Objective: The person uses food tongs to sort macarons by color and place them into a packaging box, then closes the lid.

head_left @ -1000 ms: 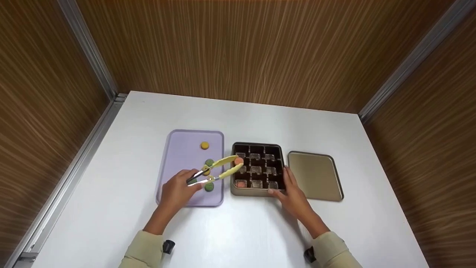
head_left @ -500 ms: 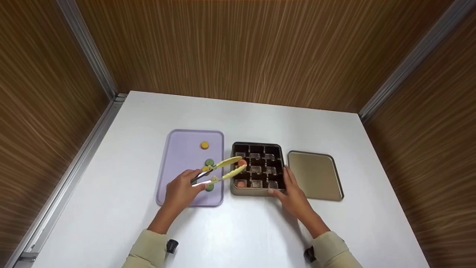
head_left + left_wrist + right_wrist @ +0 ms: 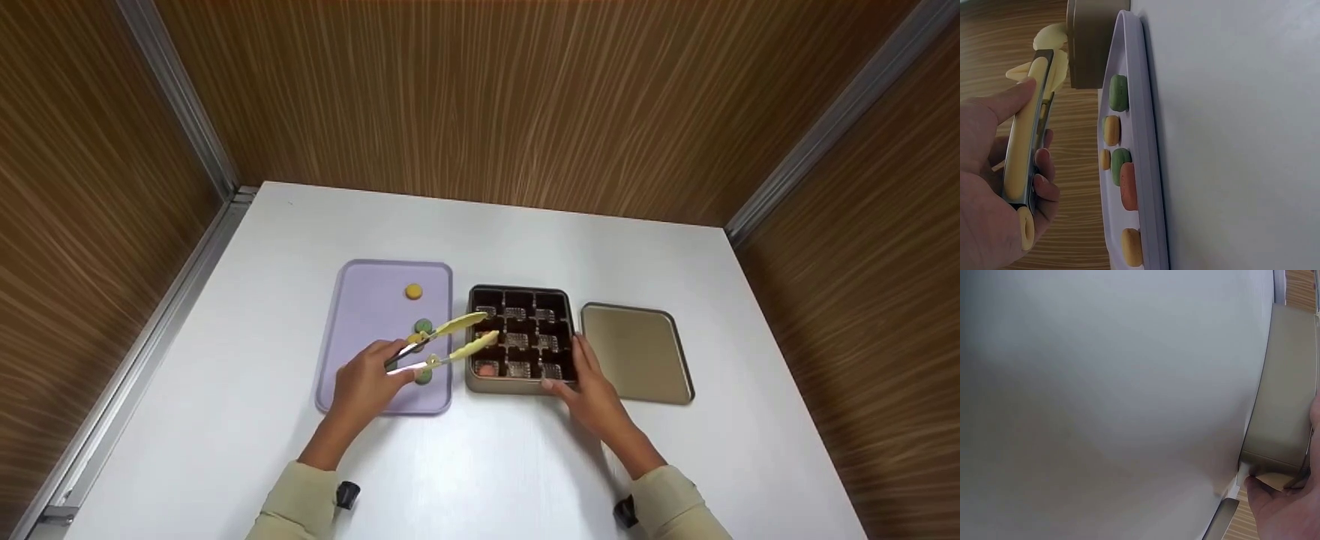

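Note:
My left hand (image 3: 364, 382) holds a pair of tongs (image 3: 463, 323) with pale yellow tips; its thumb lies along the yellow handle (image 3: 1024, 135) in the left wrist view. The tips stand apart over the left column of a square tin (image 3: 502, 385) with a dark divided insert. An orange macaron (image 3: 484, 334) shows in the middle-left compartment, partly hidden by a tip. Another orange macaron (image 3: 487, 370) lies in the front-left compartment. My right hand (image 3: 591, 394) grips the tin's front right corner, thumb at the front and fingers along the side.
Left of the tin lies a lilac tray (image 3: 367, 300) with green, yellow and orange macarons, such as a yellow macaron (image 3: 413, 291) at the back and an orange macaron (image 3: 1129, 187). The tin's lid (image 3: 637, 352) lies on the white table (image 3: 480, 465) to the right.
The tongs moved slightly right with the orange macaron, which then left their tips and now sits lower in the middle-left compartment. My right hand kept its place.

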Tool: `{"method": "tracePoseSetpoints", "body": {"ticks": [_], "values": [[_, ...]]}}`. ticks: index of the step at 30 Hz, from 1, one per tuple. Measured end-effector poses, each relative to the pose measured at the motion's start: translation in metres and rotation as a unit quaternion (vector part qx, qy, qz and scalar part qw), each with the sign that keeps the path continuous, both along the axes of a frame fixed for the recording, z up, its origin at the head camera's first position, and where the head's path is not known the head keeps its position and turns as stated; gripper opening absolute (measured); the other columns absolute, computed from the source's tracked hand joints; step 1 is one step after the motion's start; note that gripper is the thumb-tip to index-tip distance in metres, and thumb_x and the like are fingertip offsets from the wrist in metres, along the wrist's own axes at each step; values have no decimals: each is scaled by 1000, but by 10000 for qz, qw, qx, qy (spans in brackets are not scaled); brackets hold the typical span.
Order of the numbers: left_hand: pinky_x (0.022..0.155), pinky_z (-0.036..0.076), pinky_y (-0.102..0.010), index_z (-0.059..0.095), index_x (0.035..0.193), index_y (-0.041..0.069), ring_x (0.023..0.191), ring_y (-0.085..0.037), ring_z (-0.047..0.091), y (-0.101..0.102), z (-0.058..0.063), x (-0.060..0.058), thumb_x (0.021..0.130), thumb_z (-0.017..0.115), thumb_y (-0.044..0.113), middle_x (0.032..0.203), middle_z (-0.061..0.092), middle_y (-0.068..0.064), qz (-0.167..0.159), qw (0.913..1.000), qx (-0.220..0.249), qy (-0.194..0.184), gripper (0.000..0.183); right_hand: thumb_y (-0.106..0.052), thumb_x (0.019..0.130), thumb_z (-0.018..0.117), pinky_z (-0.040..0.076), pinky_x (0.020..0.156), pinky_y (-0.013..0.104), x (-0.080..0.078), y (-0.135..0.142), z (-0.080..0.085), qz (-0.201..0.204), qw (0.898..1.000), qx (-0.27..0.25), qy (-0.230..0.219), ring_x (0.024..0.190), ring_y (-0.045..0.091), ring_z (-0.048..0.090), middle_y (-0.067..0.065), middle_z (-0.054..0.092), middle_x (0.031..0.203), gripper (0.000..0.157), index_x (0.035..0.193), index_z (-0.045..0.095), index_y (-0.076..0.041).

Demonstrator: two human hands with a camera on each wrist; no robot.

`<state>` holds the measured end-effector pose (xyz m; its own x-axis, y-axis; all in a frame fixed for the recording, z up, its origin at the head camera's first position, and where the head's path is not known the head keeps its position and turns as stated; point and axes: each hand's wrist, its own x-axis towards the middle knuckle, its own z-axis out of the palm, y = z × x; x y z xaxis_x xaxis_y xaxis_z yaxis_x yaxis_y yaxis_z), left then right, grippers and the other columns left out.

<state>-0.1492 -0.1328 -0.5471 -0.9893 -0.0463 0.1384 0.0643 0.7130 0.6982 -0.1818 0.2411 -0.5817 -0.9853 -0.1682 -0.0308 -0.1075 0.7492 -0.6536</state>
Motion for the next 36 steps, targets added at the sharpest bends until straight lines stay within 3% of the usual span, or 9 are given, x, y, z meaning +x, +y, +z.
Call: {"method": "tracePoseSetpoints", "body": {"ticks": [18, 30, 36], "values": [[83, 52, -47, 70, 128, 16, 106, -23, 67, -19, -2, 10, 79, 87, 31, 119, 70, 0, 62, 9999, 81, -54, 54, -65, 87, 64, 34, 113, 61, 1, 1, 4, -31, 10000, -20, -22, 148, 43, 29, 6, 4, 171, 108, 164, 7, -15], [86, 52, -51, 66, 133, 15, 115, -25, 65, -41, -2, 31, 82, 84, 30, 125, 68, -2, 304, 9985, 169, -415, 56, -66, 87, 64, 31, 116, 59, 2, 0, 2, 34, 10000, -53, -29, 151, 40, 24, 7, 4, 171, 108, 164, 6, -15], [88, 52, -51, 65, 135, 17, 117, -27, 64, -51, -1, 40, 83, 82, 39, 129, 66, -3, 354, 9979, 134, -535, 60, -64, 87, 65, 30, 116, 59, 1, 0, 2, 3, 10000, -86, 2, 151, 41, 24, 7, 5, 171, 108, 163, 8, -14]]}}
